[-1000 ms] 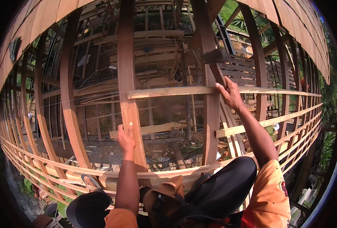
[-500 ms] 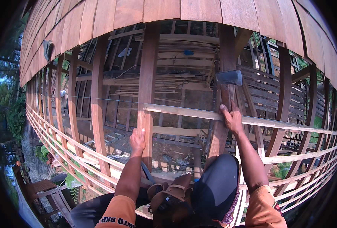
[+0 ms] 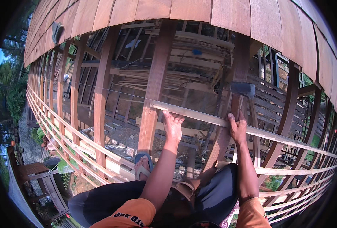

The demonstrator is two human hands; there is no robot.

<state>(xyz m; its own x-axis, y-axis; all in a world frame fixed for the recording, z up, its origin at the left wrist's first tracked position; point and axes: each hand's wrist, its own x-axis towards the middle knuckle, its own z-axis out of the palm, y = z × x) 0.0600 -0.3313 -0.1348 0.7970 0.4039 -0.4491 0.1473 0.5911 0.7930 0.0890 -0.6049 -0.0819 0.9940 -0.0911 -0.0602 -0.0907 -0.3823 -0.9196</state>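
Observation:
My right hand [image 3: 237, 128] is closed round the wooden handle of a hatchet [image 3: 242, 89], its dark metal head uppermost. That hand sits at a thin wooden batten [image 3: 199, 116], which runs across the rafters from the middle to the right. Below the batten's left end is my left hand [image 3: 173, 126], palm turned up and fingers loosely spread. Its fingertips reach the batten's lower edge; whether they bear on it I cannot tell. A thin taut string [image 3: 111, 91] stretches leftward from near that end, which lies on a brown rafter [image 3: 157, 81].
Wooden shingles [image 3: 191, 9] cover the roof above. Lower battens [image 3: 77, 131] cross the rafters on both sides. Between the rafters the ground lies far below, with stacked timber [image 3: 176, 79]. My sandalled foot [image 3: 142, 167] rests at a rafter. A dark object [image 3: 57, 32] lies on the shingles.
My left hand has moved from the rafter, right and up to the batten, its closed fingers now spread. The view has shifted, and my left foot has come into sight.

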